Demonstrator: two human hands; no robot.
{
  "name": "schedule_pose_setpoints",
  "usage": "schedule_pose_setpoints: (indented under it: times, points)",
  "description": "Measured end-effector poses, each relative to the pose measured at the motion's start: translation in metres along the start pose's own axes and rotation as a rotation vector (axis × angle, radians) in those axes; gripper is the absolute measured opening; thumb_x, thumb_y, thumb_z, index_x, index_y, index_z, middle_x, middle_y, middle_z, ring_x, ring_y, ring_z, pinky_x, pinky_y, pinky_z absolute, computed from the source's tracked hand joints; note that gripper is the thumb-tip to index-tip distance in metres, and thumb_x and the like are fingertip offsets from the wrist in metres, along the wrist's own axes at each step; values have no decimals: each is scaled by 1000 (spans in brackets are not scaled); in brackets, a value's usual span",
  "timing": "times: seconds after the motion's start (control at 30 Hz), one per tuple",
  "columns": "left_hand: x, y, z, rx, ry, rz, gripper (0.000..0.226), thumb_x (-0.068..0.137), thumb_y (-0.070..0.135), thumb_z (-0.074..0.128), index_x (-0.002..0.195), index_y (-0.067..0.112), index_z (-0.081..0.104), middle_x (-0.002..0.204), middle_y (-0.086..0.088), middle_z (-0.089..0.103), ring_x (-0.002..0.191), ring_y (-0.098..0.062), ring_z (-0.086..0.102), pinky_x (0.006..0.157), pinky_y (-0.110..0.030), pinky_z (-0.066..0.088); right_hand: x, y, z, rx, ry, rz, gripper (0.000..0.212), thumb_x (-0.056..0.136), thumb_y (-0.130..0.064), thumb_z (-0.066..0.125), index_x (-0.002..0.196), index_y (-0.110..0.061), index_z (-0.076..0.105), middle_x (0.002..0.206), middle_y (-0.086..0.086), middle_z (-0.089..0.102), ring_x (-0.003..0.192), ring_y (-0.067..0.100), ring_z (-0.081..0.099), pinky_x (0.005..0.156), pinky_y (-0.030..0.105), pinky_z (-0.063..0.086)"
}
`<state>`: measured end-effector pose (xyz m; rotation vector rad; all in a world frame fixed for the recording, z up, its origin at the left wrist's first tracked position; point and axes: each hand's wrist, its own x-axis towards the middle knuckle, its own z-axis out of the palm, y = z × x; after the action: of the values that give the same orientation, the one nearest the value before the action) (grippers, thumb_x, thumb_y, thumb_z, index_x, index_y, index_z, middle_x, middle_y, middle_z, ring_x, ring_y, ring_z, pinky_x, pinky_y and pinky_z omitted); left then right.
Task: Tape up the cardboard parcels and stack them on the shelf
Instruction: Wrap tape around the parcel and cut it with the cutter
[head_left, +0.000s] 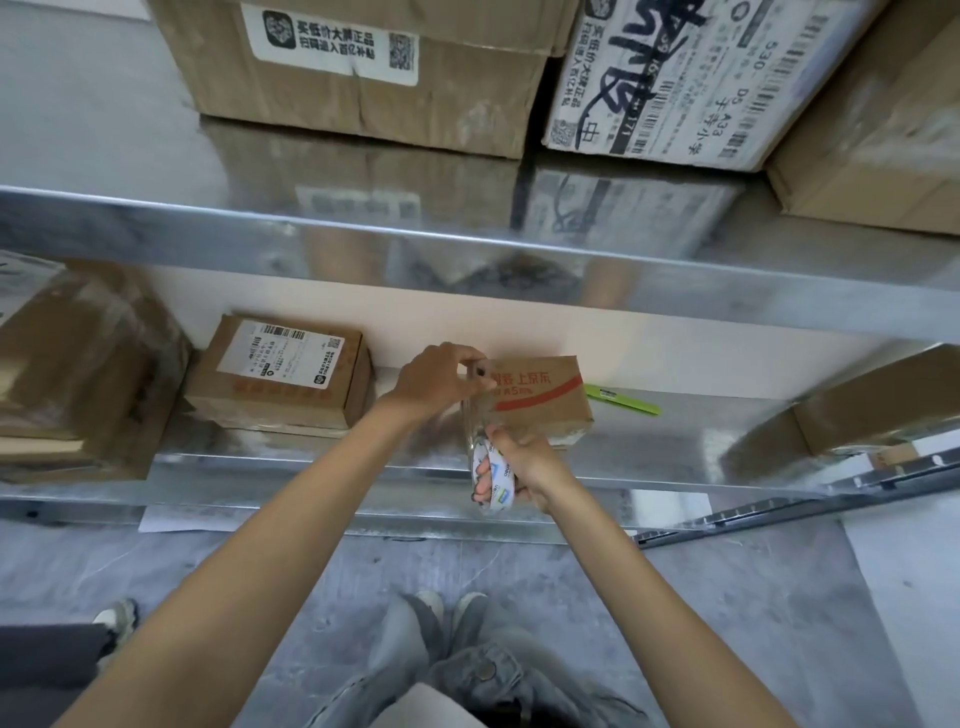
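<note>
Right hand (531, 464) grips tape (492, 480), parcel (543, 408) lengthwise left-right

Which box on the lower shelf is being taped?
The red-printed box in the middle: the left hand pinches tape at its corner, the right hand holds the roll. The white-labelled box to its left is untouched.

Small parcel (540, 400) centre on lower shelf (675, 441). Labelled parcel (280, 374) left of it, big box (78, 374) further left. Slim item (623, 400) just right of small parcel. End box (883, 410) far right. Tape roll (493, 480) before small parcel's front-left corner. Upper shelf (260, 234) above carries three boxes (363, 88) side by side.
</note>
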<state>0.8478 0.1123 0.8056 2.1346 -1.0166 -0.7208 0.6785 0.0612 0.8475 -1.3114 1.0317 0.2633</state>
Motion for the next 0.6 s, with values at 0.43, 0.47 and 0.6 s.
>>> schedule_pose_setpoints:
  times: [0.43, 0.47, 0.6]
  points:
    - [0, -5, 21, -246, 27, -120, 42, 73, 41, 81, 106, 21, 63, 107, 7, 66, 104, -15, 60, 94, -38, 50, 4, 5, 2, -18, 44, -27, 52, 99, -40, 43, 64, -4, 58, 46, 10, 60, 40, 21, 62, 49, 24, 52]
    - [0, -4, 24, -264, 73, -135, 36, 75, 43, 79, 101, 22, 66, 102, 8, 68, 99, -14, 62, 93, -40, 50, 4, 6, 3, -2, 49, -32, 52, 99, -39, 44, 64, -3, 58, 46, 10, 60, 39, 21, 61, 48, 24, 52]
    - [1, 4, 34, -267, 263, -216, 27, 77, 62, 61, 81, 36, 67, 85, 19, 68, 89, -7, 62, 95, -51, 45, 6, 8, 3, 17, 60, -40, 52, 99, -37, 44, 63, -2, 58, 46, 12, 59, 39, 22, 60, 45, 22, 50]
